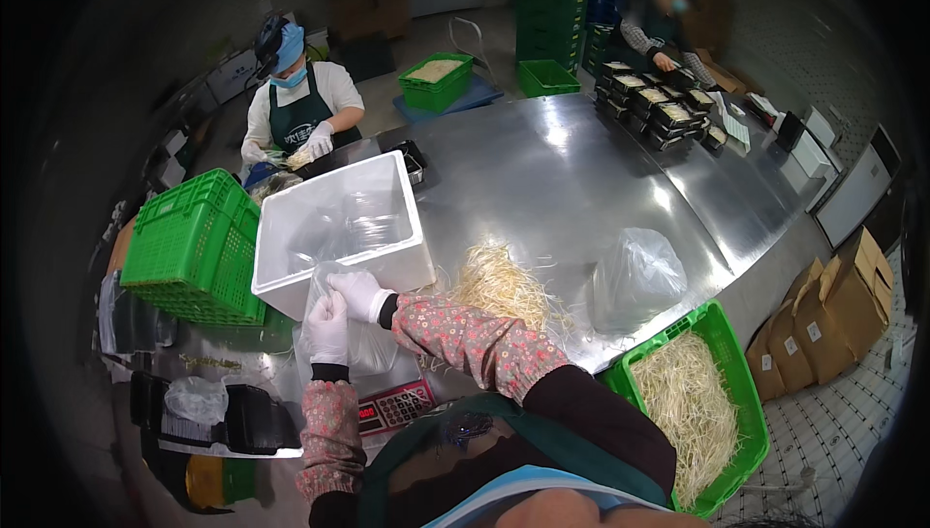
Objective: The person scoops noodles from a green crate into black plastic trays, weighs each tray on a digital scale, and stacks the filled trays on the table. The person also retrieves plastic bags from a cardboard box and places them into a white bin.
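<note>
Both hands wear white gloves. My left hand (328, 332) and my right hand (359, 295) pinch a transparent plastic bag (372, 346), close together near its upper edge. Part of the bag hangs over a digital scale (396, 407) with a red display and keypad. Just beyond my hands stands a white foam box (378, 266), holding what look like filled or folded transparent bags (370, 215). To the right of my right hand, a loose heap of bean sprouts (501, 284) lies on the steel table (538, 165). My right forearm partly hides the heap.
Green crates (196, 244) stand left of the box. A plastic bag (639, 281) sits on the table's right. Beside me is a green crate (755, 419) of sprouts (686, 412). Black trays (254, 419) lie lower left. One co-worker (305, 99) handles sprouts; another (661, 41) stands by packed trays (661, 103).
</note>
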Demonstrator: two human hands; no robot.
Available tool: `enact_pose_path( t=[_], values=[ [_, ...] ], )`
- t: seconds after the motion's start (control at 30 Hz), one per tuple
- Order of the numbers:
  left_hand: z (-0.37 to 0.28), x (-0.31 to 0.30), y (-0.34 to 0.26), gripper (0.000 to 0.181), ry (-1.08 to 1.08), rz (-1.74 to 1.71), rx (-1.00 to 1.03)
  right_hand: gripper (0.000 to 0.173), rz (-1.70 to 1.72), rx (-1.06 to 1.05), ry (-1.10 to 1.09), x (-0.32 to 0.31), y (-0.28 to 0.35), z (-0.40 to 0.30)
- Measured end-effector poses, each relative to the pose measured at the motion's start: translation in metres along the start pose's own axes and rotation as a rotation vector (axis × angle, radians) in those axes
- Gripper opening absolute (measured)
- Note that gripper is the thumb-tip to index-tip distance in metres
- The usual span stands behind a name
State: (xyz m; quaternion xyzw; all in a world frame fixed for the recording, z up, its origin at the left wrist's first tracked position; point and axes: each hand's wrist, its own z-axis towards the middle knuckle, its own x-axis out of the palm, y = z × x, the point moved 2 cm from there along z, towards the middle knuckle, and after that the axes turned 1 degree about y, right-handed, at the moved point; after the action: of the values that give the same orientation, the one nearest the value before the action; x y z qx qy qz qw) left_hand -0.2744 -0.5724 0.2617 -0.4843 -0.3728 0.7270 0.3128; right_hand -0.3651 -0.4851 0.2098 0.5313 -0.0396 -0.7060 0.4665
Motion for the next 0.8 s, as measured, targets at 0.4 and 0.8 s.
enact_pose_path(
  t=[0.4, 0.8],
  values=[
    [0.012, -0.021, 0.018, 0.017, -0.057, 0.355, 0.302, 0.024, 0.215, 0.136, 0.141, -0.003, 0.005, 0.034],
    [0.011, -0.053, 0.041, 0.033, -0.217, 0.693, 0.57, 0.017, 0.611, 0.178, 0.575, -0.03, 0.021, 0.045]
  ],
)
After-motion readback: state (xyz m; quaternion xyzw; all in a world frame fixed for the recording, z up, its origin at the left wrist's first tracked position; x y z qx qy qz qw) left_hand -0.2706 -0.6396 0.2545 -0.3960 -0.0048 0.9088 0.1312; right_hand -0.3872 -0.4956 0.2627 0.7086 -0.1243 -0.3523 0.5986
